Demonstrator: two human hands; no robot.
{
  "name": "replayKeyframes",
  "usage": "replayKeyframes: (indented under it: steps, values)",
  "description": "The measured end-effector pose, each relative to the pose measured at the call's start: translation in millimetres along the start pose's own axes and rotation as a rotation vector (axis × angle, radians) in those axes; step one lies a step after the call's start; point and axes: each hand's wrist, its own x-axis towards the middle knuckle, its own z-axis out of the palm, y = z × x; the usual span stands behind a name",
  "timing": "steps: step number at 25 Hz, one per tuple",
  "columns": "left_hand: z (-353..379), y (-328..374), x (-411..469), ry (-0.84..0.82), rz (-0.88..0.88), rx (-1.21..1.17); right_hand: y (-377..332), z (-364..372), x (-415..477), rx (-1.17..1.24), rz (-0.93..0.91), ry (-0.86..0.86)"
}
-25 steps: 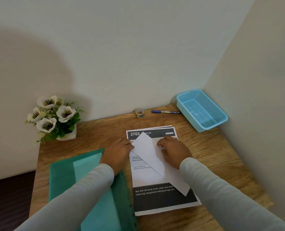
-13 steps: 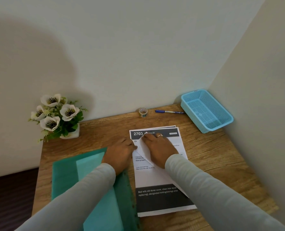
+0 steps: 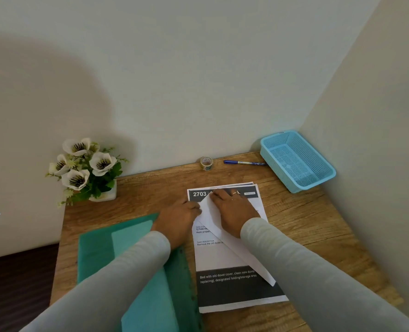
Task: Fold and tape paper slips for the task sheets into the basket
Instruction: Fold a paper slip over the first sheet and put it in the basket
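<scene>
Diagonally, slip (image 3: 207, 218), far-left to near-right.

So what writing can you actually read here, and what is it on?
"2703": sheet header, top left.
"1) Fold the", "them proper": mid-sheet, cut off by slip.
"TASK DESCRIPTION", "Remove the old duvet": below, cut off.
"Bed with old duvet cover, clean new duve...", "replacing), designated folding/storage area": sheet's dark bottom band.
Too small: header's white tag, tape print, pen print.

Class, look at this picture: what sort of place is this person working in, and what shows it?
Probably a small desk corner in a home or office: a wooden table with a tape roll, a pen and printed sheets.
</scene>
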Motion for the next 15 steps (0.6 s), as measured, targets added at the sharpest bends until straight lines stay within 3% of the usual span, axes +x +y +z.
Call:
replayKeyframes:
  steps: [6, 11, 15]
  values:
    - [7, -9, -16, 0.054, -0.007, -0.033, -4, -8, -2, -0.02, -0.004, -0.002]
    - [4, -7, -18, 0.089, -0.016, -0.078, -33, 6, -15, -0.072, -0.229, 0.071]
    - [3, -6, -17, 0.083, -0.007, -0.069, -23, 1, -10, -0.01, -0.113, 0.059]
